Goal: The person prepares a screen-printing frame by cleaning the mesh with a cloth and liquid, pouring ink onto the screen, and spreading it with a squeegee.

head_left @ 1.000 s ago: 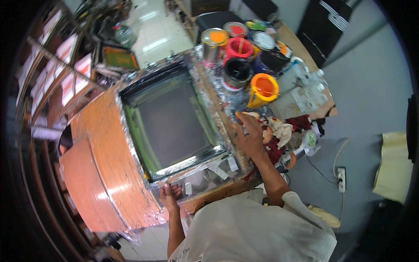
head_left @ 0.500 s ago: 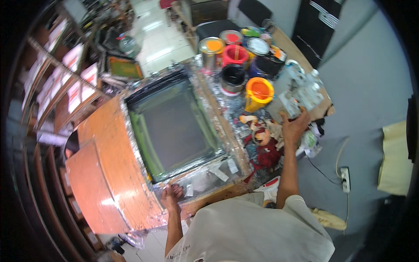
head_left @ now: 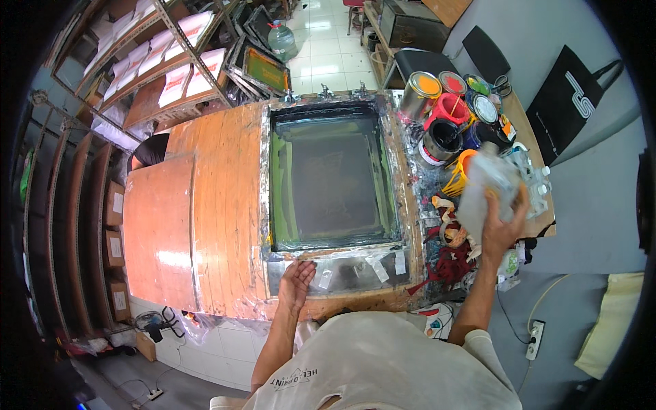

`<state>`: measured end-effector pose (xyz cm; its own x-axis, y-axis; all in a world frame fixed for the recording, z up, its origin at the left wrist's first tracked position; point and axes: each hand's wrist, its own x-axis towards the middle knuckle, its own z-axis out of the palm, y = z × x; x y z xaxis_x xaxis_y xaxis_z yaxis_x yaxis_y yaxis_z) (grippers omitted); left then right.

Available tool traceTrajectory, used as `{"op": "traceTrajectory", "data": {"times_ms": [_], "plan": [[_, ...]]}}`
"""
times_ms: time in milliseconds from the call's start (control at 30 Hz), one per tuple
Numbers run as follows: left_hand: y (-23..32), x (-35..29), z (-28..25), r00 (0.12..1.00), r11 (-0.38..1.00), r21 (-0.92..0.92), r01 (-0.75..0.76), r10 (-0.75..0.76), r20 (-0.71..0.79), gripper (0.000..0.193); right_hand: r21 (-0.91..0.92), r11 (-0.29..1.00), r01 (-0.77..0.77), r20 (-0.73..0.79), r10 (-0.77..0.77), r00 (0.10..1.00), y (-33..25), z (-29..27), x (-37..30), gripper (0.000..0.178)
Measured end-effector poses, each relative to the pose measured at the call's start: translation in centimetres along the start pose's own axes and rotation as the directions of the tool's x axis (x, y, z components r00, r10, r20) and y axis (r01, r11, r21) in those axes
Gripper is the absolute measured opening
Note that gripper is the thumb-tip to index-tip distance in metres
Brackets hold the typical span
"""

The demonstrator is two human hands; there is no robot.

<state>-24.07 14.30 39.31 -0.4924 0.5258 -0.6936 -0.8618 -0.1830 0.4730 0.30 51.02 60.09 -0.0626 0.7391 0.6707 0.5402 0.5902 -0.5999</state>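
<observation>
Right hand (head_left: 504,229) curls around a blurred clear container (head_left: 482,195); leftward, the screen (head_left: 331,181) lies nearer the loosely open, seemingly empty left hand (head_left: 295,281).

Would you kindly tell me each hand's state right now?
Left hand: open, loosely curled, near the screen frame.
Right hand: closed on a translucent container.

With the framed screen (head_left: 331,184) as the clock's centre, the right grip (head_left: 504,229) holds a clear container (head_left: 486,181), blurred, around three o'clock; the left grip (head_left: 296,283), fingers loosely curled, lies by the screen's near edge between six and seven; paint pots (head_left: 444,137) crowd two o'clock, a dark red cloth (head_left: 451,268) lies toward four, the wooden tabletop (head_left: 229,219) spreads toward nine, and a large clear bottle (head_left: 281,42) stands beyond eleven
</observation>
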Motion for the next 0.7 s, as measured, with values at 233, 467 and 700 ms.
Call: {"op": "traceTrajectory", "data": {"times_ms": [233, 467, 700], "plan": [[1.1, 0.7, -2.2, 0.957, 0.998, -0.057, 0.025, -0.008, 0.288, 0.019, -0.15, 0.967, 0.205, 0.457, -0.116, 0.882, -3.0, 15.2, 1.2, 0.063], [1.5, 0.9, -3.3, 0.888, 0.998, -0.056, 0.042, -0.012, 0.46, 0.027, -0.381, 0.82, 0.426, 0.746, 0.001, 0.665, -4.0, 25.7, 3.3, 0.056], [1.8, 1.0, -4.0, 0.863, 0.997, -0.05, 0.062, -0.028, 0.505, 0.032, -0.335, 0.766, 0.548, 0.771, -0.111, 0.627, -6.0, 31.5, 3.1, 0.046]]}}
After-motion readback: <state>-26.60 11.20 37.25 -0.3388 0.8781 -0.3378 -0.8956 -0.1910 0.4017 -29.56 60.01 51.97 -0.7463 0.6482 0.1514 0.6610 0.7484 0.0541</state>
